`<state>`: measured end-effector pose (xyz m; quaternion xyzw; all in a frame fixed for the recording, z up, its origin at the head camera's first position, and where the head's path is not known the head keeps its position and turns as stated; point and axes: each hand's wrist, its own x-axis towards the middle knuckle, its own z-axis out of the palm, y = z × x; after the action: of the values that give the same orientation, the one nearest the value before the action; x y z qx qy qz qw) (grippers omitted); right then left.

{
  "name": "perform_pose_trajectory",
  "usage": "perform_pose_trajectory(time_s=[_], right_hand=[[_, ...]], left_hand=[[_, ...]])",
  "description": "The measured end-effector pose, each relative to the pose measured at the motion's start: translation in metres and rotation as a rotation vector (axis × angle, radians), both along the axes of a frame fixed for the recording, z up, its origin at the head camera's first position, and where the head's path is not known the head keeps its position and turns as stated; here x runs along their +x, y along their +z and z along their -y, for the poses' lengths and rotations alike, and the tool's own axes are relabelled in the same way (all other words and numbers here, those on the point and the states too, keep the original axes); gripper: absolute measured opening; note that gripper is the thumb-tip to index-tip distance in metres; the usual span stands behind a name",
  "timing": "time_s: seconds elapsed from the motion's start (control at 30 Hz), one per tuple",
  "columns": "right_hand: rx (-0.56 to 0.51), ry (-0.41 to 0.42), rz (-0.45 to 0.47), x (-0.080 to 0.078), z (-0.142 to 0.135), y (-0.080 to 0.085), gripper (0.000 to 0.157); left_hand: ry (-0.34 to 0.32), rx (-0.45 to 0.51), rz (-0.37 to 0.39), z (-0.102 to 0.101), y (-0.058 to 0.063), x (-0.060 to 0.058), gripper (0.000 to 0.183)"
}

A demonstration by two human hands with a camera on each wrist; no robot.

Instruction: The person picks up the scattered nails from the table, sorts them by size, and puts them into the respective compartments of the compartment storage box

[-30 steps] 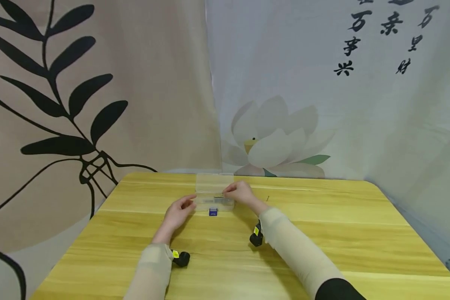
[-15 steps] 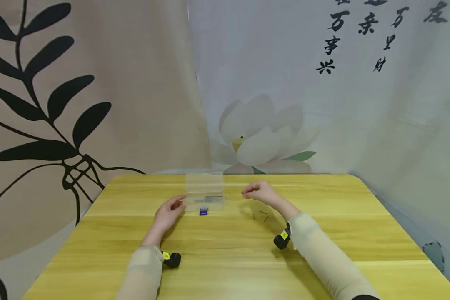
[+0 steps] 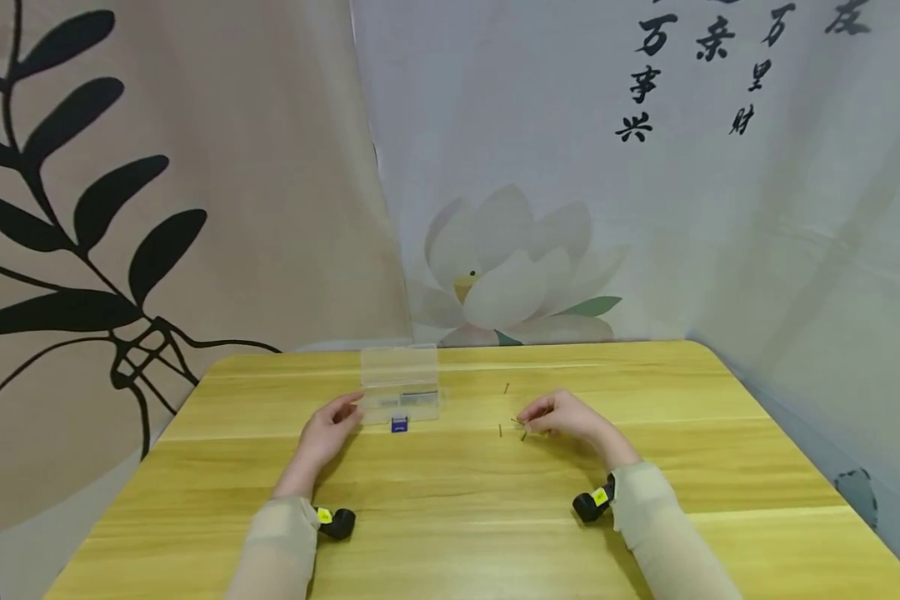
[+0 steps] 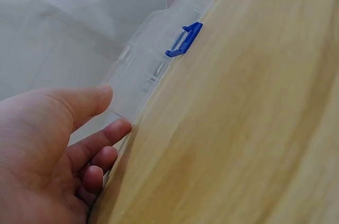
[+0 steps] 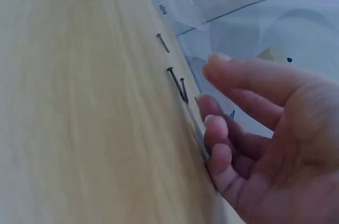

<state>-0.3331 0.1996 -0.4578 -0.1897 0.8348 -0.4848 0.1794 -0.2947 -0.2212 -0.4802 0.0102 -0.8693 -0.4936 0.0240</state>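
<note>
The left hand (image 3: 328,433) rests against the left end of a clear plastic box (image 3: 378,414) with a blue latch (image 3: 399,425). In the left wrist view, thumb and index fingertip touch the box's end, the other fingers loosely bent. The box lid (image 3: 399,367) stands raised at the back; a few dark pieces lie inside. The right hand (image 3: 566,419) is low over several small dark screws on the table. In the right wrist view, thumb and fingers are apart beside one long screw (image 5: 177,83) and a shorter screw (image 5: 183,88). Another screw (image 5: 163,43) lies farther off.
A wooden table (image 3: 450,508) carries everything. One screw (image 3: 506,388) lies toward the back, and another screw (image 3: 500,431) is left of the right hand. A printed curtain (image 3: 270,192) hangs behind the table.
The right hand has left the box, moved right, then lowered toward the screws. The left hand stays at the box. The head view has turned slightly to the right.
</note>
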Motion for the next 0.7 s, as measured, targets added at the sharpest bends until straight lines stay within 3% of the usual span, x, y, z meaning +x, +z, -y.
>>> perform_pose_trajectory(time_s=[0.17, 0.7], right_hand=[[0.027, 0.044, -0.041, 0.002, 0.003, -0.004, 0.019], [0.059, 0.071, -0.132, 0.006, 0.011, -0.006, 0.013]], left_hand=[[0.004, -0.001, 0.001, 0.0, 0.0, 0.001, 0.042], [0.009, -0.002, -0.009, -0.001, 0.001, 0.001, 0.042]])
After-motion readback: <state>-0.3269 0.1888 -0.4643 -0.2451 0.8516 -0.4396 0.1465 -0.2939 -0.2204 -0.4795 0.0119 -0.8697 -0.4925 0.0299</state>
